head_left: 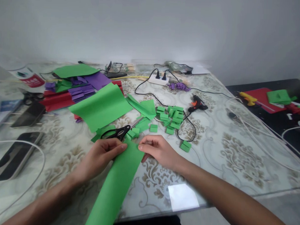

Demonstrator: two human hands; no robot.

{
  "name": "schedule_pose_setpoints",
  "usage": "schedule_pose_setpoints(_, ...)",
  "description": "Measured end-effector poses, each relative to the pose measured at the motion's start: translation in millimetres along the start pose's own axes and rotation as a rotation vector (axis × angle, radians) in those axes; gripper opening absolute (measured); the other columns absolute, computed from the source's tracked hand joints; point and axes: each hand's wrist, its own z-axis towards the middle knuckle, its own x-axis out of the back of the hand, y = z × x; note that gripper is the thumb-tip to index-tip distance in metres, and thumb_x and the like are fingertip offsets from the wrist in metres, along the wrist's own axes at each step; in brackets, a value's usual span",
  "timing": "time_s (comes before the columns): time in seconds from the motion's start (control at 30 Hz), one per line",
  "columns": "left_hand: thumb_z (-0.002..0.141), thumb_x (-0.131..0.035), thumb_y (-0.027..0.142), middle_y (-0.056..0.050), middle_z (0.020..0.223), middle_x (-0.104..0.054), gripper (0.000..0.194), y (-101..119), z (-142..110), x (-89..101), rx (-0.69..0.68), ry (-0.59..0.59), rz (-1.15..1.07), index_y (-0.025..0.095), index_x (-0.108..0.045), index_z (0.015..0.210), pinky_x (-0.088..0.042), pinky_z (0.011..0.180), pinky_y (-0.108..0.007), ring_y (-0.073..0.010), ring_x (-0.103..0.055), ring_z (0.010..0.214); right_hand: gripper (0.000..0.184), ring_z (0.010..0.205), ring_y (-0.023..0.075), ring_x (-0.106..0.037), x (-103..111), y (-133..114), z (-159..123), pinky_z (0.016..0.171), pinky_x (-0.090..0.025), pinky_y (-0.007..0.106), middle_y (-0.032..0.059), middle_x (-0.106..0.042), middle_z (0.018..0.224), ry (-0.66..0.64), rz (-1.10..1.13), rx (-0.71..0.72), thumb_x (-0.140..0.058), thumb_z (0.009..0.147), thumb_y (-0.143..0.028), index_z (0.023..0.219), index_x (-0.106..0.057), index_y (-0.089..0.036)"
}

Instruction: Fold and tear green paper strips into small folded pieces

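A long strip of green paper (118,180) runs from my hands down toward the table's front edge. My left hand (108,151) pinches its upper left corner between thumb and fingers. At the upper right corner, my right hand (155,148) grips the same strip, thumb on top. Black-handled scissors (117,133) lie just beyond my left hand, their blades pointing away to the right. Small folded green paper pieces (173,117) are heaped beyond my right hand. A larger green sheet (103,106) rests behind the scissors, slightly curled.
Purple and red papers (79,92) are stacked at the back left. A black glue gun (198,103) lies right of the heap, near a white power strip (158,80). Two phones (14,155) (29,115) lie at the left. White cables (260,132) cross the right side.
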Motion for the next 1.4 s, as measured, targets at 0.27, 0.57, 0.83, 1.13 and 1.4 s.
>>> schedule_pose_setpoints(0.27,0.096,-0.062,0.058,0.002,0.068,-0.053,0.047,-2,-7,-16.2,0.007,-0.192,-0.001,0.017,-0.065,0.073,-0.037,0.058,-0.023,-0.0138,-0.047,0.064,0.038,0.055,0.0109,-0.04,-3,4,2,0.051,-0.027,0.026,-0.0043,-0.05,0.059,0.039,-0.201,0.107,-0.079,0.084,-0.055,0.077,-0.072,-0.018)
schedule_pose_setpoints(0.57,0.083,-0.077,0.058,0.002,0.062,-0.056,0.043,6,7,34.5,0.03,-0.119,-0.001,0.018,-0.07,0.069,-0.042,0.049,-0.02,-0.0126,-0.051,0.056,0.031,0.073,0.0164,-0.055,47,-22,12,0.066,-0.041,0.028,-0.0002,-0.065,0.078,0.51,-0.171,0.274,-0.077,0.083,-0.05,0.082,-0.072,-0.019)
schedule_pose_setpoints(0.83,0.073,-0.09,0.041,0.004,0.066,-0.056,0.031,0,16,51.4,-0.035,0.424,-0.414,0.019,-0.068,0.078,-0.047,0.038,-0.019,-0.0105,-0.053,0.05,0.023,0.063,0.0154,-0.061,48,-34,5,0.061,-0.048,0.027,-0.0021,-0.061,0.066,0.139,-0.206,0.073,-0.078,0.08,-0.04,0.075,-0.069,-0.019)
schedule_pose_setpoints(1.13,0.087,-0.076,0.053,0.005,0.068,-0.056,0.038,4,0,-5.5,0.012,-0.086,-0.208,0.018,-0.064,0.083,-0.042,0.032,-0.017,-0.007,-0.05,0.041,0.045,0.057,0.0092,-0.044,2,-5,0,0.052,-0.033,0.023,-0.0072,-0.05,0.064,-0.193,-0.129,-0.004,-0.092,0.07,-0.051,0.076,-0.061,-0.019)
schedule_pose_setpoints(1.4,0.096,-0.065,0.054,0.003,0.052,-0.059,0.042,3,-5,-6.9,-0.021,-0.074,-0.061,0.018,-0.057,0.076,-0.037,0.039,-0.015,-0.007,-0.047,0.04,0.041,0.066,0.017,-0.059,1,-3,-4,0.056,-0.043,0.027,-0.0002,-0.064,0.069,0.019,-0.125,-0.015,-0.087,0.076,-0.055,0.077,-0.067,-0.019)
